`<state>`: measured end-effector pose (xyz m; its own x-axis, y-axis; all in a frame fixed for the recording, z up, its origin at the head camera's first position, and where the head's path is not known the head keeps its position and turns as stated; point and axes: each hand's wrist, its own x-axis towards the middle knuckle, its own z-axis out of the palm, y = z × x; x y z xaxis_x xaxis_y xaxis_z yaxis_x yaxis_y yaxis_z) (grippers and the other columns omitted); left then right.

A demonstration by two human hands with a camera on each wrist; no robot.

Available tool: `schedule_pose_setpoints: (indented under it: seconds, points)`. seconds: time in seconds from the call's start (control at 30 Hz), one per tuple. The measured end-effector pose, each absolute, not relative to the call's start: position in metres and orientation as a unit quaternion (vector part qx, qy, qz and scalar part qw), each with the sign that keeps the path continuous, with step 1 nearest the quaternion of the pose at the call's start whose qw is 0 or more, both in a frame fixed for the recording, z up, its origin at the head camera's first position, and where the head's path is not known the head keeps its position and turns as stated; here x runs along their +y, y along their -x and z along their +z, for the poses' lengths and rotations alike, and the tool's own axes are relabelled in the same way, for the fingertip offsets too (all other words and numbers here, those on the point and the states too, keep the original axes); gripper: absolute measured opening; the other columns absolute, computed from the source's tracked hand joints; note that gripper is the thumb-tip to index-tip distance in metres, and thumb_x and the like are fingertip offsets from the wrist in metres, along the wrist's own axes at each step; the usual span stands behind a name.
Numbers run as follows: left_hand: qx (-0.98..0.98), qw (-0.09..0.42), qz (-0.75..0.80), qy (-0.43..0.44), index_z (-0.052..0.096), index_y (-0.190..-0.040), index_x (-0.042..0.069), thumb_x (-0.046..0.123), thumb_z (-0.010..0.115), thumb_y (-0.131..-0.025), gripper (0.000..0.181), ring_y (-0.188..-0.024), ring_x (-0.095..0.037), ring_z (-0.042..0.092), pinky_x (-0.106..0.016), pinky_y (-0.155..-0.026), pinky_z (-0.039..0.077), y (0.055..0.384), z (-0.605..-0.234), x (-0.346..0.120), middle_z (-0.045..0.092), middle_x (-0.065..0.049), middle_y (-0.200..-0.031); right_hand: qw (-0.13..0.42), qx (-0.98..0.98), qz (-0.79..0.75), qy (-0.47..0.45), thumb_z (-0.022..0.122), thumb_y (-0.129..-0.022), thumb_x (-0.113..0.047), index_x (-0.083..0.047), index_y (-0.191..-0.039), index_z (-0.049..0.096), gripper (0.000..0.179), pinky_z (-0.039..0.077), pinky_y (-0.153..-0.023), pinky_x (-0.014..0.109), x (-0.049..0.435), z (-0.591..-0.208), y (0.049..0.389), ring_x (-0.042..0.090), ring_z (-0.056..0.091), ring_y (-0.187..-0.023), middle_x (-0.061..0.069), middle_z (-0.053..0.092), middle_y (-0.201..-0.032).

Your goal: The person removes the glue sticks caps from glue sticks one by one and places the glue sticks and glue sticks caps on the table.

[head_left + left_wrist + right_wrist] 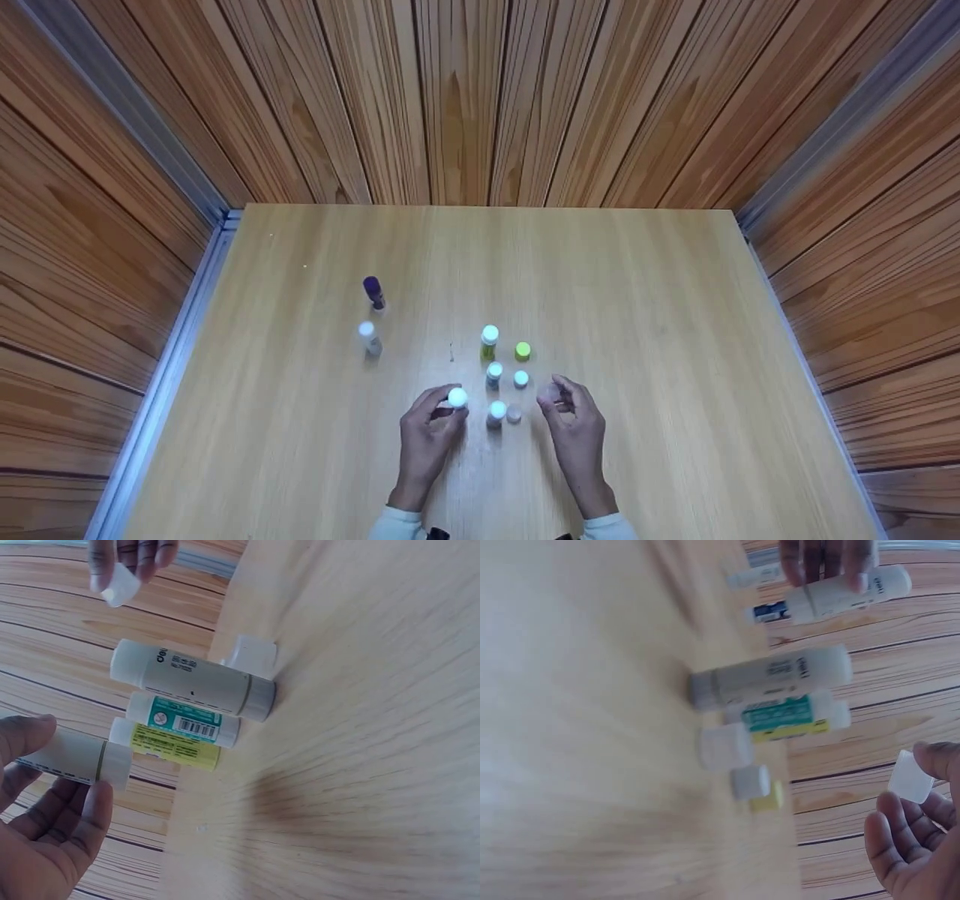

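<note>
My left hand [430, 439] grips a white glue stick [64, 754] round its body, raised above the table. A translucent whitish cap [911, 778] is pinched between thumb and fingers of my right hand [579, 435]. Between the two hands stand a large white glue stick [199, 682], one with a green label [187, 720] and one with a yellow label [174, 744], lined up front to back. Just right of them, a whitish cap [514, 413], a smaller white cap [520, 379] and a yellow-green cap [523, 351] form a second row.
Farther left on the wooden table [645, 300] stand a purple-topped stick [373, 292] and a white stick [370, 338]. A tiny dark scrap [451, 352] lies left of the yellow-labelled glue stick. Wood-plank walls [465, 105] rise behind and along both sides.
</note>
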<state>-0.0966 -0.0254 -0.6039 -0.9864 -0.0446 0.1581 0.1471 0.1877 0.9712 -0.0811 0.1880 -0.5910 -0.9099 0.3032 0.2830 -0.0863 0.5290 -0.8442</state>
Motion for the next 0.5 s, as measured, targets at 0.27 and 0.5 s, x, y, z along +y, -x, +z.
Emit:
schedule_pose_setpoints:
  seconds: [0.27, 0.5]
  points:
    - [-0.764, 0.077, -0.641, 0.015, 0.067, -0.112, 0.002, -0.002, 0.073, -0.082, 0.031, -0.096, -0.025, 0.065, -0.041, -0.078, 0.057, 0.100, -0.604, -0.022, 0.066, -0.008, -0.108, 0.189, -0.867, 0.453, 0.084, 0.076, -0.082, -0.007, -0.001, -0.113, 0.066, 0.033, 0.055, -0.073, 0.041, 0.191, -0.610, 0.086, 0.022, 0.062, -0.086, 0.011, 0.063, -0.110]
    - [-0.765, 0.058, -0.641, 0.001, 0.066, -0.113, 0.001, -0.008, 0.070, -0.082, 0.033, -0.099, -0.026, 0.065, -0.038, -0.080, 0.056, 0.102, -0.597, -0.018, 0.065, -0.011, -0.108, 0.189, -0.898, 0.389, 0.082, 0.075, -0.079, 0.000, -0.001, -0.112, 0.066, 0.034, 0.053, -0.083, 0.040, 0.189, -0.623, 0.093, 0.026, 0.063, -0.097, 0.012, 0.062, -0.111]
